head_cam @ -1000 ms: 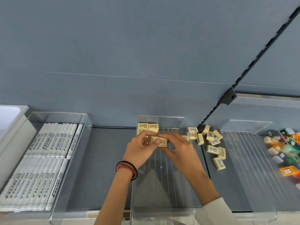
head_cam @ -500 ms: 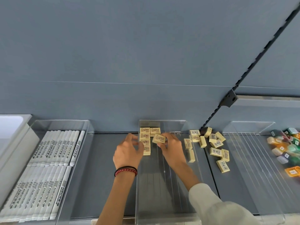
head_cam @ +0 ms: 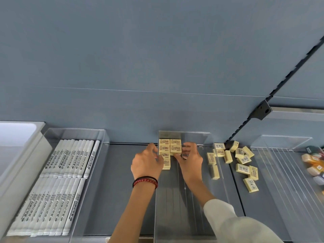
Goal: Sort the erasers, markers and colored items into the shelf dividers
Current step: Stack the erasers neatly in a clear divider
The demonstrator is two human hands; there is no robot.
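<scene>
Eraser [head_cam: 175,149], right hand [head_cam: 190,161] pinching (left hand [head_cam: 146,163] alongside)

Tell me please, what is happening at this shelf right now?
A person is lining up yellow erasers at the back of the middle clear divider. The right hand pinches one eraser in the second row, and the left hand touches the left side of the rows. More loose erasers lie on the shelf to the right. White markers fill the left divider.

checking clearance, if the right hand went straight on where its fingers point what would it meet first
Probably the divider's clear back wall, just past the eraser the right hand holds; depth is unclear.
</scene>
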